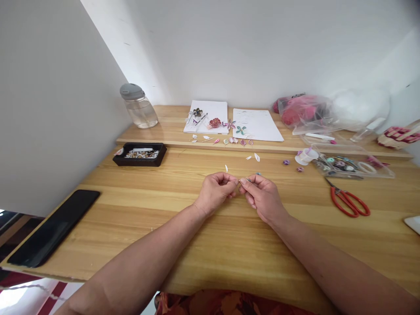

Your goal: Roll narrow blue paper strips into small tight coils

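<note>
Both hands meet at mid table (210, 245). Left hand (215, 192) & right hand (262, 197) w/ fingertips pressed together, pinching a tiny piece (243, 180) betw. them, mostly hidden, can't tell what it is. Small petal shapes (257, 157) lie just beyond. Red scissors (349, 202) well to the right. Black phone (54, 227) at left edge, partly cut off.

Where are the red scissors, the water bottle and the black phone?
Red scissors (349, 202): head view, on the red handles.
Water bottle (139, 107): head view, on its clear body below the grey lid.
Black phone (54, 228): head view, on the middle of its dark screen.
</note>
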`<state>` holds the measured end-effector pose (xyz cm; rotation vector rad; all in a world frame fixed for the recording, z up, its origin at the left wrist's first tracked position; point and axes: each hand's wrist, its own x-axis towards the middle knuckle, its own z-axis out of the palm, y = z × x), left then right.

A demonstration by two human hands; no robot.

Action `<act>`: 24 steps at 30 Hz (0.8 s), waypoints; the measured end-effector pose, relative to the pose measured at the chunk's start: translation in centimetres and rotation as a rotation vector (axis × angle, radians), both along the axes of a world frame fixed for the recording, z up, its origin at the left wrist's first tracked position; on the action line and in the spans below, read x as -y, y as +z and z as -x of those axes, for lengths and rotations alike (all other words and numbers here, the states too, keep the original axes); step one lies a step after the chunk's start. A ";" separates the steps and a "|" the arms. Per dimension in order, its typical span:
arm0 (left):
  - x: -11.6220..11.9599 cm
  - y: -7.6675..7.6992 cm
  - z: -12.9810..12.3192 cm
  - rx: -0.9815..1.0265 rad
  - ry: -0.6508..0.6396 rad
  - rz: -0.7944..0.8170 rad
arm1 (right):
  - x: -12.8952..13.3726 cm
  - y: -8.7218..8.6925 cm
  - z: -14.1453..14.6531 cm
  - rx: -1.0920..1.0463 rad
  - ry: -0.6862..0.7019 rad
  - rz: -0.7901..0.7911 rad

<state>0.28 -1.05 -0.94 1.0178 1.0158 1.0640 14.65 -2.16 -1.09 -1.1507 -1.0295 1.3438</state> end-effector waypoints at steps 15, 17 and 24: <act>0.0 0.3 0.2 0.040 -0.020 0.011 | 0.0 -0.2 -0.2 -0.010 0.022 -0.024; 0.0 0.3 0.2 0.045 -0.025 0.009 | -0.1 -0.3 -0.2 -0.012 0.024 -0.025; -0.1 0.2 0.1 0.022 -0.001 0.030 | -0.1 -0.5 -0.3 0.001 0.029 -0.022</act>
